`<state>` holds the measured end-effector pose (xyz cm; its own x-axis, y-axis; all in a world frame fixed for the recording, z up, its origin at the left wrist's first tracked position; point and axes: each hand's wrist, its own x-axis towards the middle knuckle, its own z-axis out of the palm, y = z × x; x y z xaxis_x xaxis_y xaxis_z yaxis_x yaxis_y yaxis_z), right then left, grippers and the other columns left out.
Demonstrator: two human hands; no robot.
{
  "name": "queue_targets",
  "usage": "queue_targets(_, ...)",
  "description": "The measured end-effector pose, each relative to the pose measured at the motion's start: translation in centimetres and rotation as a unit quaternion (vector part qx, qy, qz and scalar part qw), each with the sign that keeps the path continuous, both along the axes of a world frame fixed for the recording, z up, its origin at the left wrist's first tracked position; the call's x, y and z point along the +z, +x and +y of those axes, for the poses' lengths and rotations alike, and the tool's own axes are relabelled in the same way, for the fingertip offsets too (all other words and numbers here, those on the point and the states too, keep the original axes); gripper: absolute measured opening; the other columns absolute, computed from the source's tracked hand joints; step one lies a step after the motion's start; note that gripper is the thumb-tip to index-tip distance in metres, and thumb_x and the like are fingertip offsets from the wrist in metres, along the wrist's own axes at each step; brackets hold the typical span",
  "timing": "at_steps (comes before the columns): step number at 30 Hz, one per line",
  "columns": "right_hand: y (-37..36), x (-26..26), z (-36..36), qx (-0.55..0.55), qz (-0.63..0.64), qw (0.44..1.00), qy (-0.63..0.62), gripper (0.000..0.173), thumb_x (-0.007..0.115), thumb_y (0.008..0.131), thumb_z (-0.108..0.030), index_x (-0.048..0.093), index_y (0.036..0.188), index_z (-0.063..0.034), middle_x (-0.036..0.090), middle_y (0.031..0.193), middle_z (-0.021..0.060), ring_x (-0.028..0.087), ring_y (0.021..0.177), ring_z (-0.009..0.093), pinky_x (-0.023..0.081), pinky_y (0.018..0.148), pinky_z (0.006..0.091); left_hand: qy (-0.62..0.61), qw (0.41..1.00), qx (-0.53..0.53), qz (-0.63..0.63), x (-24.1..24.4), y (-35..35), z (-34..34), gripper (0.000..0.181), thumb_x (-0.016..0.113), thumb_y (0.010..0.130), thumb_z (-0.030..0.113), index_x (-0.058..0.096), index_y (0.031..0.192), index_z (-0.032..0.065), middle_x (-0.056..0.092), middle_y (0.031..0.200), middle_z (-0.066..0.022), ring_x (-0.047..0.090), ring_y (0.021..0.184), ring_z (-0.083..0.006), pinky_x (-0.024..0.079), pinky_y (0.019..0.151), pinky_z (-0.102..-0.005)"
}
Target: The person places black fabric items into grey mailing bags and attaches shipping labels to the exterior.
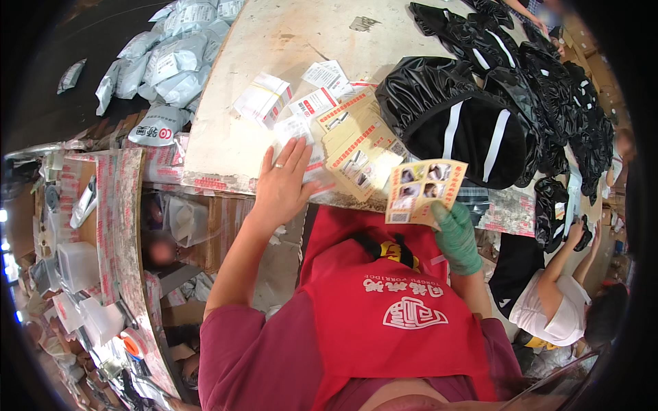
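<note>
My left hand, bare with a ring on one finger, lies palm down on white printed slips near the table's front edge. My right hand, in a green glove, pinches a yellow printed card with small pictures by its lower right corner. Between the hands, similar yellow cards are fanned out. White cards lie beyond them, and a banded stack of white cards sits to their left. A glossy black elastic-edged fabric cover with two white straps lies beyond the held card.
Grey plastic mailing bags are piled at the upper left. More black covers lie along the table's right side. A co-worker sits at the lower right; another person's hands show at the top right. A taped shelf with plastic bins stands left.
</note>
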<state>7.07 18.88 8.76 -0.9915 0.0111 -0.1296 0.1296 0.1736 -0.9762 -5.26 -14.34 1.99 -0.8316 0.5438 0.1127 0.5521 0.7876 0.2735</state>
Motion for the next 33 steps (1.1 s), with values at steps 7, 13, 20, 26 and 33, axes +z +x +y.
queue_targets(7, -0.2, -1.3, 0.0, -0.066, -0.055, 0.987, -0.132, 0.037, 0.061, 0.102, -0.028, 0.068, 0.123, 0.0018, 0.073, 0.109, 0.0063, 0.066, 0.097, 0.009, 0.052, 0.086, 0.0256, -0.009, 0.999, -0.023, 0.028, -1.2, 3.5, -3.8, 0.095, 0.077, 0.075, 0.056, 0.047, 0.147, 0.0023, 0.045, 0.156, -0.0145, 0.038, 0.147, -0.0294, 0.024, 0.12, -0.0558)
queue_targets(13, -0.4, -1.2, -1.1, -0.033, -0.062, 0.989, -0.128, 0.038, 0.059, 0.103, -0.03, 0.069, 0.12, 0.0027, 0.074, 0.104, 0.0066, 0.065, 0.094, 0.008, 0.051, 0.084, 0.0255, 0.018, 0.998, -0.001, 0.065, -0.7, 3.1, -2.5, 0.077, 0.076, 0.082, 0.039, 0.05, 0.142, -0.0007, 0.049, 0.151, -0.0204, 0.043, 0.142, -0.0361, 0.032, 0.116, -0.0534)
queue_targets(20, -0.1, -0.4, -1.3, -0.003, -0.012, 0.997, -0.075, 0.034, 0.058, 0.103, -0.025, 0.068, 0.118, 0.004, 0.074, 0.1, 0.0092, 0.064, 0.088, 0.01, 0.051, 0.083, 0.0276, 0.05, 0.987, -0.068, 0.139, -2.6, 2.9, -2.5, 0.043, 0.073, 0.085, 0.02, 0.067, 0.125, 0.0055, 0.061, 0.132, -0.0105, 0.057, 0.123, -0.0295, 0.041, 0.104, -0.0463)
queue_targets(26, 1.4, -1.3, -1.1, -0.006, -0.033, 0.998, -0.046, 0.034, 0.06, 0.102, -0.024, 0.067, 0.12, 0.0039, 0.074, 0.101, 0.0098, 0.064, 0.089, 0.01, 0.051, 0.082, 0.0278, 0.034, 0.981, -0.055, 0.182, -2.4, 6.1, -2.0, 0.045, 0.077, 0.079, 0.02, 0.068, 0.122, 0.0085, 0.06, 0.135, -0.0073, 0.056, 0.125, -0.0252, 0.04, 0.106, -0.0456)
queue_targets(33, 1.1, -2.3, -1.1, 0.027, -0.047, 0.994, -0.099, 0.035, 0.061, 0.101, -0.025, 0.068, 0.119, 0.004, 0.073, 0.099, 0.0097, 0.062, 0.089, 0.009, 0.051, 0.081, 0.0276, 0.083, 0.991, -0.059, 0.089, -0.7, 3.8, -0.8, 0.046, 0.077, 0.079, 0.013, 0.063, 0.122, 0.0038, 0.054, 0.144, -0.0181, 0.05, 0.134, -0.0374, 0.041, 0.109, -0.0536)
